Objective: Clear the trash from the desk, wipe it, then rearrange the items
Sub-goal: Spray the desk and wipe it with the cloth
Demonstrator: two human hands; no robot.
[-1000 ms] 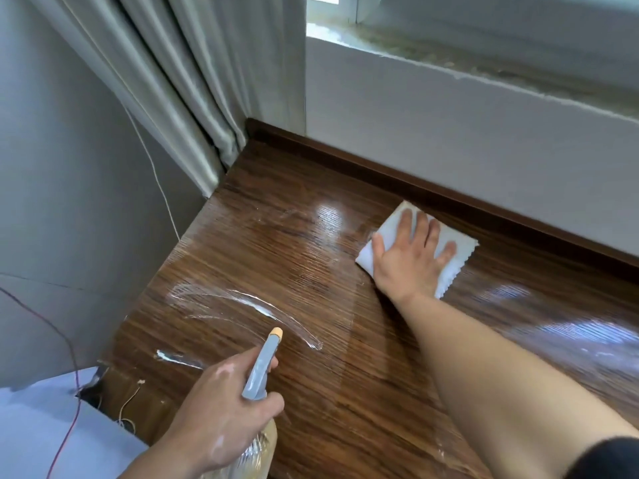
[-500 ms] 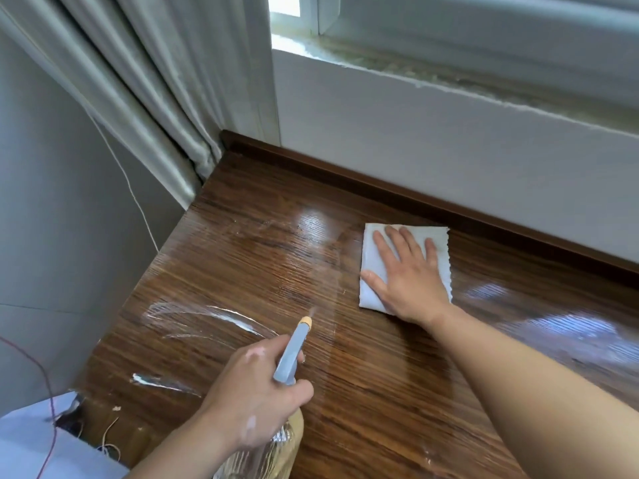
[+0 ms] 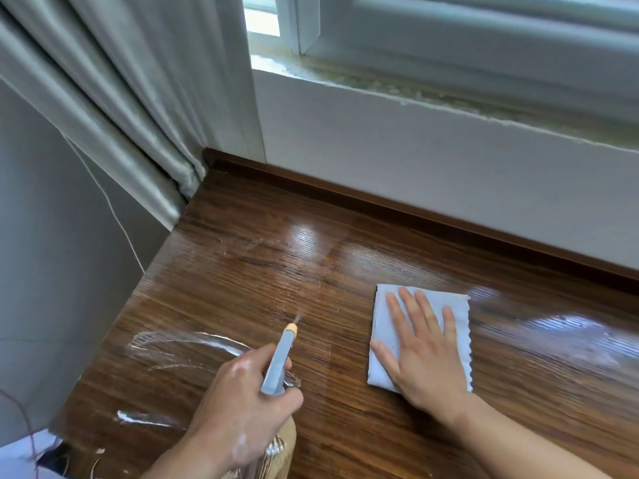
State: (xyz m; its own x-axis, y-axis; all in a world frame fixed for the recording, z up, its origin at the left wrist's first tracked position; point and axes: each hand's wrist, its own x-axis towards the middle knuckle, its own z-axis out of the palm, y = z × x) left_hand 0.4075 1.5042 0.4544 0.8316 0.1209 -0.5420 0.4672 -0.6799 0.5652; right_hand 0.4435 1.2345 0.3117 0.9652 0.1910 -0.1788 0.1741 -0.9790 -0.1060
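Observation:
A dark wooden desk (image 3: 242, 278) fills the lower view, glossy with wet streaks near its left edge. My left hand (image 3: 242, 406) grips a spray bottle (image 3: 278, 364) with a grey-blue head and orange nozzle tip, pointing away across the desk; a faint mist shows at the nozzle. My right hand (image 3: 425, 350) lies flat, fingers spread, pressing a pale folded cloth (image 3: 383, 326) onto the desk to the right of the bottle.
A grey curtain (image 3: 114, 108) hangs at the desk's far left corner. A white wall and a dusty window sill (image 3: 449, 91) run along the back edge. Thin wires (image 3: 121, 223) hang beside the desk's left side.
My right hand has slid the cloth toward me and to the right across the desk. The spray bottle now gives off mist from its nozzle.

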